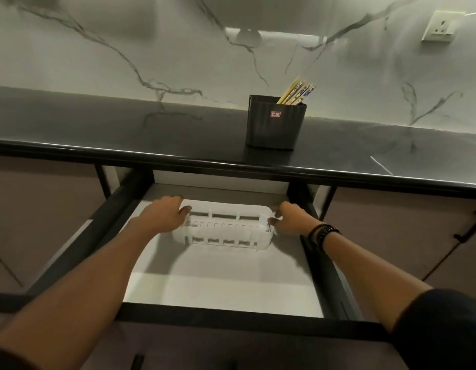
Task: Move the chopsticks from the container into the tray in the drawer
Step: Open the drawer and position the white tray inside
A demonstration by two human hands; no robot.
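Across the back, a pale wall (178,49) veined in grey. Below it, a dark glossy countertop (125,129) the full width of the view, with a rounded front edge over the cabinets. Under that edge, an open drawer (231,319) pulled out toward the viewer — dark frame, white floor, far part in shadow. Brown cabinet fronts on either side, with a black bar handle (469,228) on the right one. Two bare forearms reaching into the drawer from the lower corners, a dark sleeve at the right elbow. Toward the drawer's back, between the hands, a white slotted tray (226,233), long side across; hard to tell whether resting on the floor or raised a little off it. On the countertop, right of centre, a black upright container (274,126), well apart from the tray. Left hand (165,212) clasped on the tray's left end, fingers curled over the rim, thumb on it. Right hand (290,217) likewise wrapped round the right end, fingers bent over the rim. In the container's right side, a bundle of chopsticks (295,93) — pale wood with patterned tops, leaning right, ends above the rim. Dark beaded bracelets (323,233) on the right wrist. A white socket (439,26) at the wall's upper right. A small red label (276,114) on the container's front
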